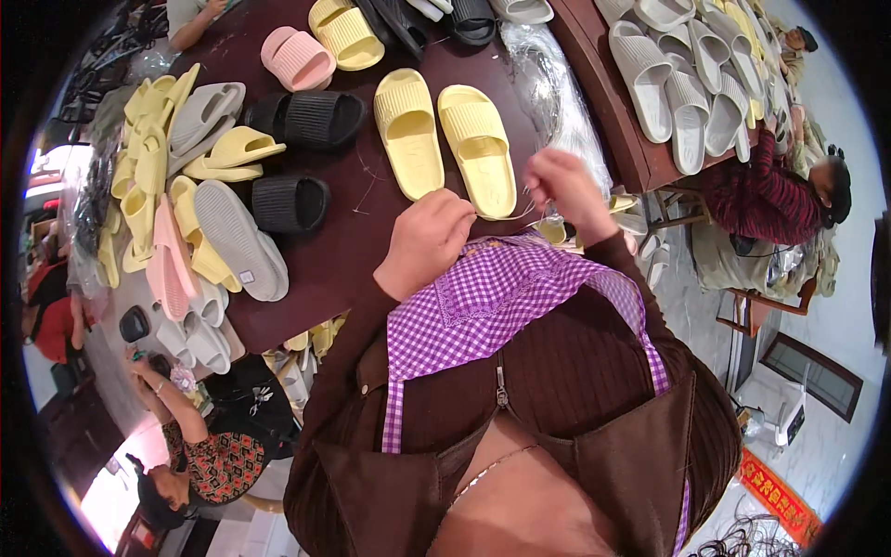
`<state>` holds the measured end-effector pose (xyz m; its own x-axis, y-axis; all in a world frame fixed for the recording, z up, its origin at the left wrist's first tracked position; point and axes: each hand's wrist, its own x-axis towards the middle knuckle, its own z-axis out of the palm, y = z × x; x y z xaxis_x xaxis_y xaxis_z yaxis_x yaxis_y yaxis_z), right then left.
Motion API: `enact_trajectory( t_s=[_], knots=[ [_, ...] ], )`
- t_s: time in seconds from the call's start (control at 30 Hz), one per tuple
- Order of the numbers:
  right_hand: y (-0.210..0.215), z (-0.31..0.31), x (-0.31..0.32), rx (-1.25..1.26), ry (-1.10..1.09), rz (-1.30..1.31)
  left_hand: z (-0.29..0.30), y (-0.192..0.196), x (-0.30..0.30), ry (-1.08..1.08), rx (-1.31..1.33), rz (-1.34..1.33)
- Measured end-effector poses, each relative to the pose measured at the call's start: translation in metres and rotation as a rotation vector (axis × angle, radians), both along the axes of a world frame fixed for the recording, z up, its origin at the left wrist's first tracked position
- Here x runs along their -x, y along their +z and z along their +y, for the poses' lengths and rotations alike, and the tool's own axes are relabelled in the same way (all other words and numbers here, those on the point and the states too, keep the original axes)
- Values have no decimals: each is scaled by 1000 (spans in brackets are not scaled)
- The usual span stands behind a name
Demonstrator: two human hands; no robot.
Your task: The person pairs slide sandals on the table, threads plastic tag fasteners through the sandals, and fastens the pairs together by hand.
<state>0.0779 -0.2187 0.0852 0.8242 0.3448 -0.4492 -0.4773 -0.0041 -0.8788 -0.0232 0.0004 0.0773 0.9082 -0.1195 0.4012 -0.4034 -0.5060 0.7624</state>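
A pair of pale yellow slide slippers lies on the dark red table in front of me, the left slipper (419, 160) beside the right slipper (489, 181), heels toward me. My left hand (425, 239) is closed in a pinch by the left slipper's heel. To the right of the other heel, my right hand (570, 190) is raised, its thumb and fingers pinched together. A thin pale strand (509, 219) runs in a slack curve between both hands, just below the slippers' heels. Its ends are hidden in my fingers.
Black slippers (325, 119), a pink slipper (297, 59) and grey slippers (239, 243) lie left on the table (320, 288). Clear plastic wrap (557, 88) lines the right edge. Grey slippers (640, 84) fill another table. People sit at left (223, 464) and right (756, 200).
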Motion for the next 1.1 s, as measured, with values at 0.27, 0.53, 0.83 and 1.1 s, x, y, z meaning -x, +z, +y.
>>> enact_trajectory(
  t_s=[0.27,0.53,0.83,1.1],
  knots=[
    [-125,12,-6,487,489,82,-4,-70,4,-37,-203,74],
    [-142,56,-45,523,317,-187,-18,-117,-29,118,-216,151],
    [-156,45,-14,559,-37,-939,-31,-135,-66,255,-354,213],
    [-118,35,-79,548,-94,-656,-25,-140,-80,248,-397,198]
  ],
)
